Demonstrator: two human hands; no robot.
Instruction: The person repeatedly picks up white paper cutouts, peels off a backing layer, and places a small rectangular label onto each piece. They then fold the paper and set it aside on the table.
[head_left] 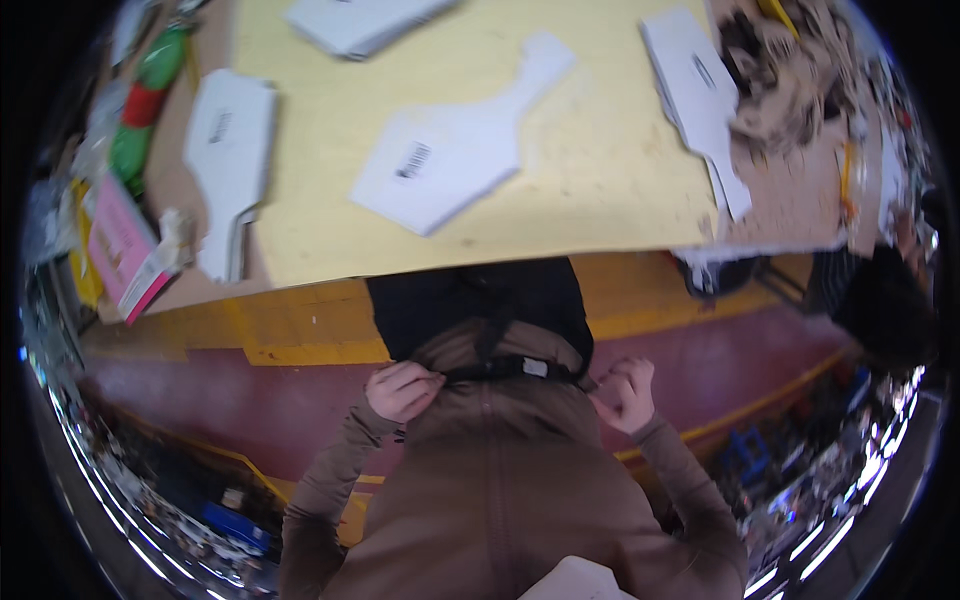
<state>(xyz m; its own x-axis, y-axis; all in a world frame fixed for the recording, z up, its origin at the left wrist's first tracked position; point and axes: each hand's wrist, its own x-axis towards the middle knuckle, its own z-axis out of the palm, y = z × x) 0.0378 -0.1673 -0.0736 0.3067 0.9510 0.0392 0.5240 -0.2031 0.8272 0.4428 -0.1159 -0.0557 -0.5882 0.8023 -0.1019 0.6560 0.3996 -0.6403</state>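
Both hands are at my waist, below the table's edge. My left hand (402, 388) is closed on the left end of a black strap (505, 368) that runs across my brown jacket (500, 470). My right hand (626, 394) is curled at the strap's right end, fingers bent in; whether it grips the strap or the jacket hem I cannot tell. A small grey buckle (536, 368) sits on the strap between the hands. A black apron or cloth (480, 305) hangs above the strap.
A yellow-topped table (600, 170) fills the upper view. White cut card shapes lie on it: one in the middle (450, 150), stacks at the left (228, 150), top (355, 22) and right (700, 95). A pink box (125, 245) sits far left, brown scraps (790, 80) far right. Another person's dark head (885, 305) shows at right.
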